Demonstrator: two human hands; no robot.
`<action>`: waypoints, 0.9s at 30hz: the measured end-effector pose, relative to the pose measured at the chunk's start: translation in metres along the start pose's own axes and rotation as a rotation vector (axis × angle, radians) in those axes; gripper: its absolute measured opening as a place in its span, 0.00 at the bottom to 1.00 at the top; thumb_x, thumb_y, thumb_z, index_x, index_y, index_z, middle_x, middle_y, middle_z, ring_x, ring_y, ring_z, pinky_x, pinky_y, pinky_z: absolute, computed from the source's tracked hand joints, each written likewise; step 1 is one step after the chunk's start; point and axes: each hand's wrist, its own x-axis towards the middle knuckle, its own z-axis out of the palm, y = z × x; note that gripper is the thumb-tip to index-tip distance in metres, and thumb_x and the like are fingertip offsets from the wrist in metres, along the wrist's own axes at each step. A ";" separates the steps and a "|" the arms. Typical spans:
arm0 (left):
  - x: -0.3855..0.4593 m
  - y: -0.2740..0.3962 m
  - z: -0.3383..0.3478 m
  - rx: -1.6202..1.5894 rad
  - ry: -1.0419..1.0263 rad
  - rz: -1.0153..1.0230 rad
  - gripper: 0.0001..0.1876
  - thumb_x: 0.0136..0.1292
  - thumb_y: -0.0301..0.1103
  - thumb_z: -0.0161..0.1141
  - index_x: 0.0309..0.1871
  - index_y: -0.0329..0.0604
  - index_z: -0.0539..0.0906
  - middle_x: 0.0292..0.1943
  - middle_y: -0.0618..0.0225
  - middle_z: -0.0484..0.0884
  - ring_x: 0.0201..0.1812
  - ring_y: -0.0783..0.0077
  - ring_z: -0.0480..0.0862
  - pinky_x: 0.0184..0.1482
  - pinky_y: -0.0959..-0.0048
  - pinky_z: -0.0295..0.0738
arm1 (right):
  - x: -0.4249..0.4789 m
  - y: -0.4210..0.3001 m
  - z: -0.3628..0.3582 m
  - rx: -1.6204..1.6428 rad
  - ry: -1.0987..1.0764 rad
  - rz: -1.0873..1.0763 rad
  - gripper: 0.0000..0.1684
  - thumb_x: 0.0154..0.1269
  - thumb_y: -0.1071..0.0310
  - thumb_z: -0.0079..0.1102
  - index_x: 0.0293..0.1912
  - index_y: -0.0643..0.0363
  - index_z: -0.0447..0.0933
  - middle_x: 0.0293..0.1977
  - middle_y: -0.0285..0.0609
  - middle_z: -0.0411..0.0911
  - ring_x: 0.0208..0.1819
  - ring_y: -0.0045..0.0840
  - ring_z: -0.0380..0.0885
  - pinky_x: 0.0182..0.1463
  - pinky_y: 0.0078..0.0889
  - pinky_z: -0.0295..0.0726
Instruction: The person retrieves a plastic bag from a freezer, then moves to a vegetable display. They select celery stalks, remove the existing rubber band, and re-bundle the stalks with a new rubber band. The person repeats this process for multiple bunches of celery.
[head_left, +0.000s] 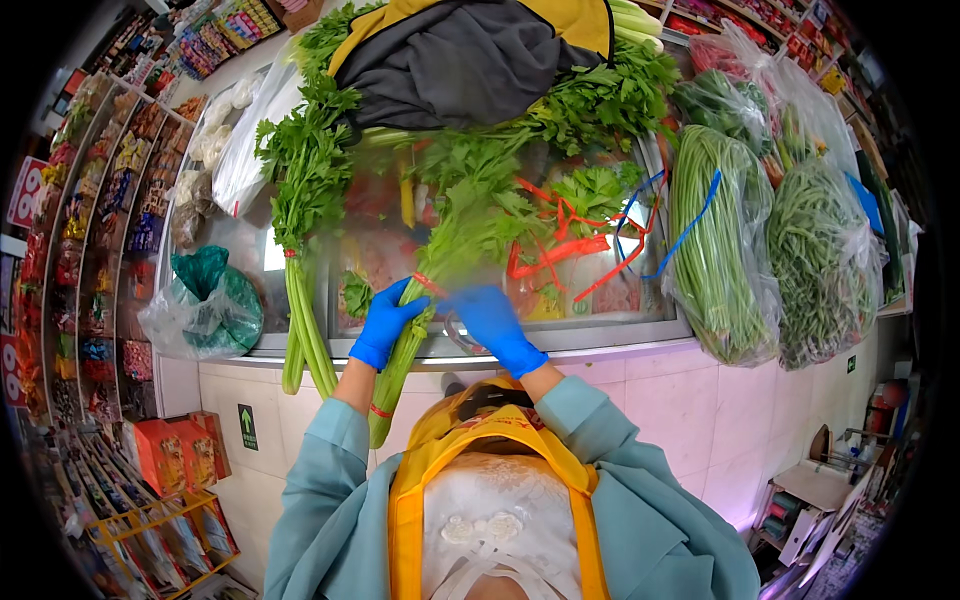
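My left hand, in a blue glove, grips the stalks of a celery bundle just below a red band. A second red band circles the bundle near its base, which points towards me. My right hand, also blue-gloved, is beside the bundle with its fingertips near the upper band's loose end. Blur hides whether those fingers hold the band. A ring-shaped thing shows partly below this hand; I cannot tell what it is. Left of my left hand lies another banded celery bundle.
Beneath is a glass-topped freezer. Loose red strips and a blue strip lie to the right, near bagged long beans. A dark grey cloth covers celery at the back. A green bag sits left.
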 end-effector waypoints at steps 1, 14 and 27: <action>-0.001 0.002 0.000 -0.026 -0.013 -0.003 0.22 0.55 0.29 0.60 0.55 0.34 0.73 0.43 0.65 0.80 0.40 0.76 0.79 0.43 0.76 0.74 | 0.001 0.001 0.001 0.038 0.007 -0.001 0.15 0.58 0.58 0.54 0.32 0.60 0.81 0.20 0.46 0.77 0.23 0.27 0.77 0.28 0.32 0.70; -0.011 0.017 0.004 -0.212 -0.051 -0.040 0.22 0.58 0.27 0.57 0.57 0.35 0.71 0.46 0.65 0.79 0.43 0.75 0.79 0.46 0.76 0.74 | -0.008 -0.010 -0.002 0.158 -0.022 0.033 0.15 0.60 0.59 0.54 0.33 0.59 0.82 0.24 0.43 0.79 0.26 0.21 0.78 0.31 0.24 0.73; -0.003 0.019 0.001 -0.139 -0.099 0.029 0.24 0.57 0.27 0.59 0.58 0.35 0.70 0.46 0.65 0.79 0.41 0.76 0.79 0.45 0.76 0.75 | -0.005 -0.002 0.000 0.109 0.051 -0.098 0.17 0.62 0.56 0.51 0.35 0.60 0.81 0.22 0.44 0.78 0.27 0.25 0.78 0.32 0.28 0.72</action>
